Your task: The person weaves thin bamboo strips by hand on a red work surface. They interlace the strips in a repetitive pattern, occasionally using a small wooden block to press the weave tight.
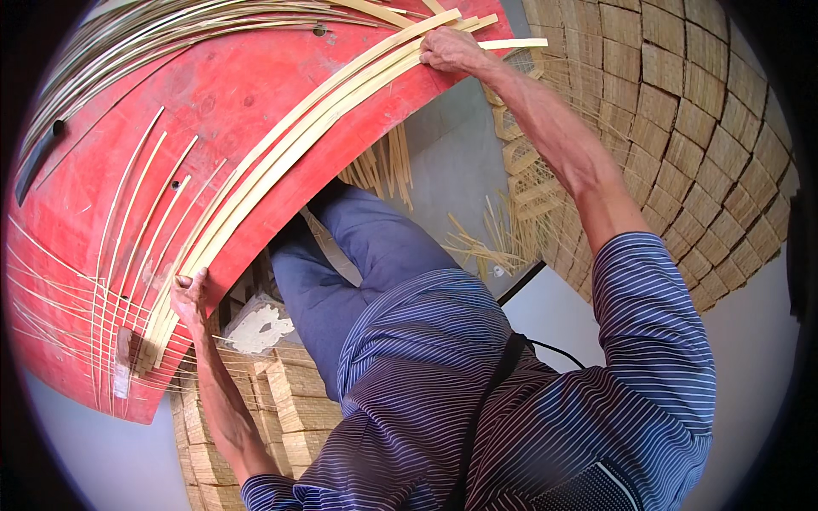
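Note:
Several long, pale bamboo strips [294, 140] lie side by side along the near edge of a red board [256, 94]. My left hand [189, 294] is closed on the strips near their lower left ends, thumb on top. At their far right ends my right hand [452, 51] is closed round them, knuckles up; its fingertips are partly hidden. Beside my left hand, thin strips cross the upright ones in an open woven grid [106, 311]. A small block [122, 362] rests on that weave near the board's lower corner.
A bundle of thin strips [170, 38] curves along the board's far edge, near a dark curved tool [38, 162]. Stacked woven bamboo blocks [682, 128] stand at right, more blocks [298, 400] below left. Loose strips [490, 243] lie on the floor.

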{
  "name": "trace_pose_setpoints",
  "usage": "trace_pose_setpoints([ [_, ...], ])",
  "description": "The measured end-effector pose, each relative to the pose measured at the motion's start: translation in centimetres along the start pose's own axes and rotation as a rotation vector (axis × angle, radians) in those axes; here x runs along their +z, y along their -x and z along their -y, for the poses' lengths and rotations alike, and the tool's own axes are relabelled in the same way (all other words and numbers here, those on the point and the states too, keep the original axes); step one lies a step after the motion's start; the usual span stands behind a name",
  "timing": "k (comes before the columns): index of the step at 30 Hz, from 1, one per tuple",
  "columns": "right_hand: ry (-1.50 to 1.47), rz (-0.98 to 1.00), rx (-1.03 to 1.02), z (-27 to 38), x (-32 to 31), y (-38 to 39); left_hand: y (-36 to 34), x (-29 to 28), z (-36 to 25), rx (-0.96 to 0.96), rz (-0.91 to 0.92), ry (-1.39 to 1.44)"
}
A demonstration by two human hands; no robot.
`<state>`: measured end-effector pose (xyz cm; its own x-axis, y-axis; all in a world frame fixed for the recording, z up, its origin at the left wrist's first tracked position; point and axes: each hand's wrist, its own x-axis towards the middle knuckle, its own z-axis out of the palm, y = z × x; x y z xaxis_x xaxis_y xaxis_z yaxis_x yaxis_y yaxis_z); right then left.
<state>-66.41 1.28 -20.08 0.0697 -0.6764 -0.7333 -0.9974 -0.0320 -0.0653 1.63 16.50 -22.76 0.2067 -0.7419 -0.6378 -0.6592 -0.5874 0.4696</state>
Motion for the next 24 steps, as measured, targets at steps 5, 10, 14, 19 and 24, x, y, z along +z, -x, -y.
trace_pose_setpoints([
  [5,0.067,-0.056,0.017,0.5,0.6,0.2,0.6,-0.4,-1.5,0.011,-0.004,-0.052],
  [10,0.069,-0.129,0.041,1.5,1.4,0.5,0.5,-0.3,-0.8,-0.011,-0.002,-0.024],
  [14,0.047,-0.212,0.063,2.0,1.7,1.2,0.5,0.0,-0.6,0.010,-0.016,0.007],
  [19,0.003,-0.264,0.164,3.1,2.8,1.2,0.4,0.0,-0.3,0.009,-0.017,-0.038],
  [24,-0.039,-0.222,0.202,4.2,1.7,1.5,0.2,0.0,0.1,0.033,-0.021,-0.055],
])
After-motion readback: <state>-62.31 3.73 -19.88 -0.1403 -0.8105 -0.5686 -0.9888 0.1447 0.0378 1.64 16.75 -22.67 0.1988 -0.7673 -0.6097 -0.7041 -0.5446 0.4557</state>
